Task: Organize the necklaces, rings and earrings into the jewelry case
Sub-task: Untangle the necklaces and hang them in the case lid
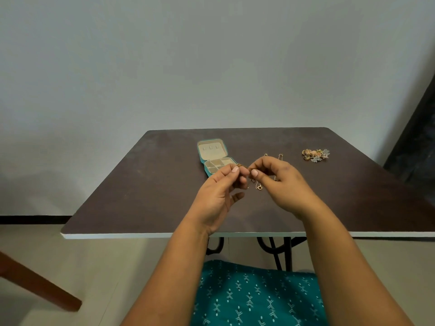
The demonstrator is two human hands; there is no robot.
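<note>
Left hand point(220, 192) grip pinching necklace point(244, 167) | right hand point(280, 182) grip pinching necklace

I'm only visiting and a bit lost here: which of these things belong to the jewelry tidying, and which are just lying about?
Part of the job:
- open jewelry case
- thin necklace pinched between left hand and right hand
- loose chains on the table
- pile of earrings and rings

Just lying about:
- wooden furniture leg, lower left

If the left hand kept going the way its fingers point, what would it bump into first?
Probably the right hand: the left hand points up and rightward, fingertips almost meeting it over the thin necklace both pinch. The open jewelry case lies beyond, though depth is hard to judge.
</note>
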